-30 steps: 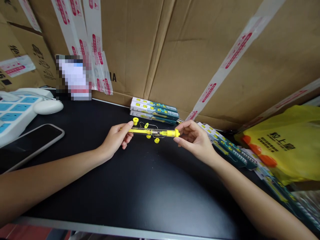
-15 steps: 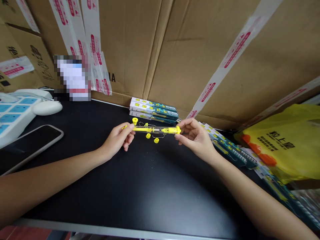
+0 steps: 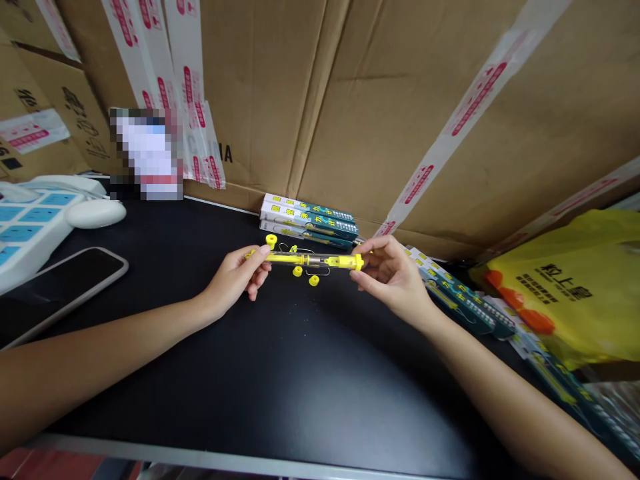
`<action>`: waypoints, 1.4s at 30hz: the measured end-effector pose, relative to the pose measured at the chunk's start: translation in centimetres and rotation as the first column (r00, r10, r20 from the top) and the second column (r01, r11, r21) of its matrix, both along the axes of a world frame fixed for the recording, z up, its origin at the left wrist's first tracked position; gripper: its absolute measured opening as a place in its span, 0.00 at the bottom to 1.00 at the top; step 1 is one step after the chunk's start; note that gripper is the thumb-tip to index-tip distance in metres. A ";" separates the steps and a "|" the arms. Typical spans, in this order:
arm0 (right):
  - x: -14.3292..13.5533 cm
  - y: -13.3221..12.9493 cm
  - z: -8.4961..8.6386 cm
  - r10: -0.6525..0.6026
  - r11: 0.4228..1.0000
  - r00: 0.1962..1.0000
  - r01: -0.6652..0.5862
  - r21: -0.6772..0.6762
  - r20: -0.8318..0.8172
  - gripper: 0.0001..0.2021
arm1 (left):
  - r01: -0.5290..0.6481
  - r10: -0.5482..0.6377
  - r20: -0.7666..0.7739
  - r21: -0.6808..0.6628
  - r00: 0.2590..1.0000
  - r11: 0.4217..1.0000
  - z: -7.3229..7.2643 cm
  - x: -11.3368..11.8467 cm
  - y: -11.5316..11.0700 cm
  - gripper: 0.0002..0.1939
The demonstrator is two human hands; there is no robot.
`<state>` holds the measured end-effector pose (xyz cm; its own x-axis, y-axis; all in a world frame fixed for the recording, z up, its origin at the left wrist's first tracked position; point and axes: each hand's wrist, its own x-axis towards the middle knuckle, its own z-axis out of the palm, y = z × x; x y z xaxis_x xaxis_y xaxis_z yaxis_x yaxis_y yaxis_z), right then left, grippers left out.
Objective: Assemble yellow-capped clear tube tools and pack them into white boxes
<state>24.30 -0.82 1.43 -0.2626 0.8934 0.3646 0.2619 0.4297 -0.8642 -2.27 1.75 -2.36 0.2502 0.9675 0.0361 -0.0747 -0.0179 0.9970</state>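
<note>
A clear tube with yellow parts inside (image 3: 320, 261) is held level above the black table by both hands. My left hand (image 3: 243, 270) pinches its left end between thumb and fingers. At the other end, my right hand (image 3: 390, 270) grips the yellow cap with thumb and forefinger. Behind the tube lies a yellow plug (image 3: 271, 241), and two more, a middle one (image 3: 297, 271) and a front one (image 3: 314, 281), rest just in front of it. Thin wire hooks (image 3: 320, 273) lie partly hidden by the tube.
Printed narrow boxes (image 3: 307, 220) are stacked at the back, with more boxes (image 3: 460, 293) along the right beside a yellow bag (image 3: 575, 287). A phone (image 3: 60, 293) and a power strip (image 3: 37, 217) occupy the left. Large cartons (image 3: 260, 93) stand behind the black table (image 3: 250, 387).
The view has shifted very slightly. Both hands keep the same hold on the tube, with no clear movement of the objects.
</note>
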 end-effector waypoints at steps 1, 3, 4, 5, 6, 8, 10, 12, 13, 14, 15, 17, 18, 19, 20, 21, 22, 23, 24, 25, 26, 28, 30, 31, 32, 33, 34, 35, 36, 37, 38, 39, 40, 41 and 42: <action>0.0 0.0 0.0 0.001 1.000 1.000 -0.001 -0.008 -0.001 0.14 | -0.002 0.002 0.005 -0.005 1.000 1.000 0.0 0.0 0.0 0.21; 0.0 0.1 0.0 0.007 1.000 1.000 -0.007 -0.021 0.000 0.15 | -0.011 0.011 0.014 -0.016 1.000 1.000 0.0 0.0 0.0 0.21; 0.1 0.1 -0.1 0.012 1.000 1.000 -0.012 -0.025 0.002 0.15 | -0.016 0.016 0.018 -0.022 1.000 1.000 -0.1 0.0 0.1 0.21; 0.1 0.1 -0.1 0.016 1.000 1.000 -0.016 -0.027 0.004 0.15 | -0.020 0.021 0.021 -0.027 1.000 0.999 -0.1 0.0 0.1 0.21; 0.2 0.1 -0.1 0.018 0.999 1.000 -0.018 -0.027 0.007 0.16 | -0.024 0.025 0.023 -0.031 0.999 0.999 -0.1 0.0 0.1 0.21; 0.2 0.1 -0.1 0.014 1.000 1.000 -0.013 -0.026 0.015 0.15 | -0.026 0.026 0.022 -0.035 0.999 0.999 -0.1 0.0 0.1 0.21; 0.1 0.0 0.0 0.001 0.999 1.000 -0.001 -0.032 0.020 0.14 | -0.024 0.024 0.016 -0.031 1.000 0.999 -0.1 0.1 0.1 0.21; -0.1 -0.1 0.1 -0.001 0.999 1.000 0.002 -0.049 0.011 0.12 | -0.018 0.018 0.008 -0.019 1.000 1.000 0.0 0.1 0.1 0.21; -0.1 -0.2 0.1 0.004 0.998 1.000 -0.005 -0.059 0.000 0.12 | -0.014 0.014 0.004 -0.012 1.000 1.000 0.0 0.1 0.0 0.21; -0.2 -0.2 0.1 0.015 0.997 1.000 -0.017 -0.072 -0.016 0.11 | -0.009 0.009 -0.001 -0.005 1.000 1.000 0.0 0.1 0.0 0.21; -0.3 -0.2 0.1 0.029 0.995 0.999 -0.032 -0.090 -0.036 0.10 | -0.004 0.004 -0.008 0.001 1.000 1.000 0.1 0.1 -0.1 0.21; -0.4 -0.2 0.0 0.046 0.989 0.995 -0.059 -0.139 -0.089 0.10 | 0.011 -0.010 -0.024 0.012 1.000 1.000 0.1 0.1 -0.2 0.20; -0.5 -0.2 -0.1 0.047 0.984 0.992 -0.067 -0.168 -0.120 0.10 | 0.018 -0.017 -0.032 0.016 0.999 1.000 0.1 0.1 -0.2 0.20; -0.6 -0.2 -0.1 0.043 0.977 0.988 -0.073 -0.199 -0.152 0.10 | 0.023 -0.022 -0.040 0.019 0.999 1.000 0.1 0.1 -0.2 0.20; -0.7 -0.2 -0.1 0.034 0.970 0.982 -0.077 -0.230 -0.183 0.10 | 0.028 -0.027 -0.047 0.020 0.999 0.999 0.1 0.1 -0.2 0.20; -0.8 -0.3 -0.1 0.022 0.962 0.977 -0.078 -0.262 -0.211 0.10 | 0.034 -0.033 -0.055 0.021 0.998 0.999 0.0 0.1 -0.2 0.20; -1.0 -0.3 -0.1 0.010 0.952 0.972 -0.081 -0.295 -0.234 0.10 | 0.040 -0.039 -0.063 0.021 0.997 0.999 0.0 0.0 -0.2 0.20; -1.1 -0.4 -0.1 -0.001 0.941 0.968 -0.084 -0.327 -0.252 0.10 | 0.046 -0.045 -0.070 0.022 0.997 0.999 0.0 0.0 -0.2 0.20; -1.2 -0.4 0.0 -0.010 0.930 0.964 -0.088 -0.356 -0.264 0.10 | 0.053 -0.051 -0.076 0.024 0.996 0.998 0.0 0.0 -0.1 0.20; -1.3 -0.5 0.0 -0.017 0.922 0.962 -0.090 -0.377 -0.273 0.11 | 0.059 -0.056 -0.079 0.026 0.995 0.998 -0.1 0.0 -0.1 0.19; -1.3 -0.5 0.0 -0.023 0.916 0.960 -0.092 -0.391 -0.279 0.11 | 0.061 -0.059 -0.080 0.027 0.995 0.998 -0.1 0.0 -0.1 0.19; -1.4 -0.5 0.0 -0.029 0.913 0.959 -0.089 -0.399 -0.281 0.11 | 0.060 -0.058 -0.078 0.024 0.995 0.998 -0.1 0.0 -0.1 0.19; -1.3 -0.5 0.0 -0.040 0.914 0.961 -0.076 -0.398 -0.274 0.10 | 0.058 -0.056 -0.078 0.017 0.995 0.998 -0.1 0.0 -0.1 0.19; -1.3 -0.5 0.0 -0.045 0.915 0.962 -0.068 -0.397 -0.269 0.10 | 0.056 -0.055 -0.080 0.014 0.995 0.998 -0.1 0.0 -0.1 0.19; -1.3 -0.5 0.0 -0.048 0.916 0.964 -0.062 -0.396 -0.262 0.10 | 0.056 -0.055 -0.081 0.012 0.995 0.998 -0.1 0.0 -0.1 0.19; -1.3 -0.5 0.0 -0.050 0.918 0.965 -0.058 -0.393 -0.257 0.10 | 0.056 -0.055 -0.082 0.012 0.995 0.998 -0.1 0.0 -0.1 0.19; -1.4 -0.5 0.1 -0.049 0.919 0.966 -0.057 -0.391 -0.254 0.10 | 0.059 -0.057 -0.082 0.013 0.995 0.998 -0.1 0.0 -0.1 0.19; -1.4 -0.5 0.1 -0.045 0.920 0.966 -0.059 -0.388 -0.253 0.10 | 0.064 -0.062 -0.080 0.017 0.995 0.998 -0.1 0.0 -0.1 0.18; -1.4 -0.5 0.1 -0.042 0.920 0.966 -0.062 -0.387 -0.255 0.10 | 0.069 -0.067 -0.079 0.023 0.995 0.997 -0.1 0.0 -0.1 0.18; -1.4 -0.4 0.1 -0.040 0.920 0.965 -0.065 -0.386 -0.259 0.10 | 0.073 -0.071 -0.078 0.027 0.994 0.997 -0.2 -0.1 -0.1 0.18; -1.3 -0.4 0.1 -0.040 0.920 0.964 -0.067 -0.386 -0.262 0.10 | 0.076 -0.074 -0.078 0.028 0.994 0.997 -0.2 -0.1 0.0 0.18; -1.3 -0.4 0.1 -0.040 0.920 0.963 -0.069 -0.387 -0.266 0.10 | 0.077 -0.074 -0.078 0.026 0.994 0.997 -0.2 -0.1 0.0 0.18; -1.3 -0.4 0.1 -0.040 0.920 0.963 -0.069 -0.386 -0.266 0.10 | 0.074 -0.072 -0.077 0.022 0.994 0.997 -0.2 -0.1 0.0 0.18; -1.3 -0.4 0.1 -0.039 0.921 0.963 -0.068 -0.384 -0.265 0.10 | 0.071 -0.070 -0.077 0.016 0.995 0.997 -0.3 -0.1 0.0 0.18; -1.3 -0.4 0.1 -0.038 0.922 0.964 -0.067 -0.380 -0.262 0.10 | 0.069 -0.067 -0.076 0.012 0.995 0.998 -0.3 -0.1 0.0 0.19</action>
<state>23.00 -1.21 1.49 -0.2194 0.9742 0.0524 0.0025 0.0543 -0.9985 -2.37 1.80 -2.64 0.3179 0.9477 0.0289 -0.0004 -0.0303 0.9995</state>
